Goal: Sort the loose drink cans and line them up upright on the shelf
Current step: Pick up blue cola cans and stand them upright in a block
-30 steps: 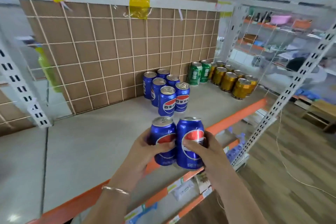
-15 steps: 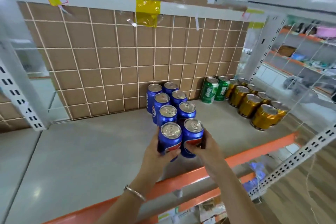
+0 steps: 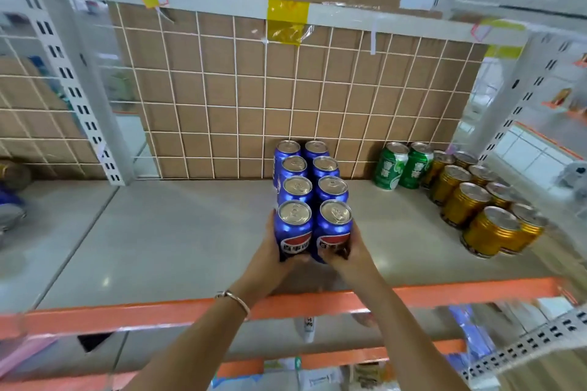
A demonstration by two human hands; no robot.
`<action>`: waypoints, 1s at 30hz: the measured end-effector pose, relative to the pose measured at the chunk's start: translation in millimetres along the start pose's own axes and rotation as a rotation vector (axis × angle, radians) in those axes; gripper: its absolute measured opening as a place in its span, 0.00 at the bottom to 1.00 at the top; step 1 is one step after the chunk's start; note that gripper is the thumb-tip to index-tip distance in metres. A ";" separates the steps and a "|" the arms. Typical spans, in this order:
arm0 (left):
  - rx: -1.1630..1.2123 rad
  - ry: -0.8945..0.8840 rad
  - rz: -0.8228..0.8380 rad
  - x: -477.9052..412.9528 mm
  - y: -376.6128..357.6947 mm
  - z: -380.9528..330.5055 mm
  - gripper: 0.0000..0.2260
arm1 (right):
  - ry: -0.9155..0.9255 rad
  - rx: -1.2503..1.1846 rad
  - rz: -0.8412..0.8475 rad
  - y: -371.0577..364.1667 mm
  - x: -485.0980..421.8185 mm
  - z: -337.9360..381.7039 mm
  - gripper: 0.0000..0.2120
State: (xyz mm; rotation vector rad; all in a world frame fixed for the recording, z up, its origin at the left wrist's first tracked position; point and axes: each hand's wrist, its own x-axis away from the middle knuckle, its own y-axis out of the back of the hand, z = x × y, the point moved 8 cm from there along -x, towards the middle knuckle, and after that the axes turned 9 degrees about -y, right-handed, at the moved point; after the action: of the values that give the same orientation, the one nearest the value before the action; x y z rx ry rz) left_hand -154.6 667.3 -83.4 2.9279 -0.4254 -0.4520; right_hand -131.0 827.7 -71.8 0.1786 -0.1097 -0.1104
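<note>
Blue front cans (image 3: 294,232), bases out of sight behind both hands (image 3: 271,259).

Looks like a small shop: metal shelf (image 3: 190,241) with orange edge, wire-grid back (image 3: 222,98), rows of drink cans (image 3: 467,203).

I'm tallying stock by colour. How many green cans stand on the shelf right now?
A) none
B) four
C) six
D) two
D: just two green cans stand upright, side by side, at the back of the shelf, between the double row of blue cans and the group of gold cans.
</note>
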 end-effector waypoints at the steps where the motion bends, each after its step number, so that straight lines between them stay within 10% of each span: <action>1: -0.019 0.003 -0.003 1.2 -1.1 2.0 0.42 | 0.008 0.037 -0.010 -1.4 1.7 -2.2 0.41; 17: -0.864 0.185 -0.126 61.7 -21.3 -18.7 0.30 | -0.083 0.090 -0.098 8.7 18.2 -19.0 0.28; 24: -1.222 0.109 0.091 114.0 -37.9 -1.2 0.29 | 0.319 0.513 -0.271 -59.0 94.7 -27.0 0.30; 30: -1.371 0.034 0.066 159.7 7.0 11.6 0.29 | 0.514 0.603 -0.085 -144.3 128.5 -22.6 0.18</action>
State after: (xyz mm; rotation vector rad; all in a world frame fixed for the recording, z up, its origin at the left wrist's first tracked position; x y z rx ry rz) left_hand -14.0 611.8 -136.7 1.5832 -0.0958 -0.4231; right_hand -15.8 675.1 -107.6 0.8058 0.3844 -0.1107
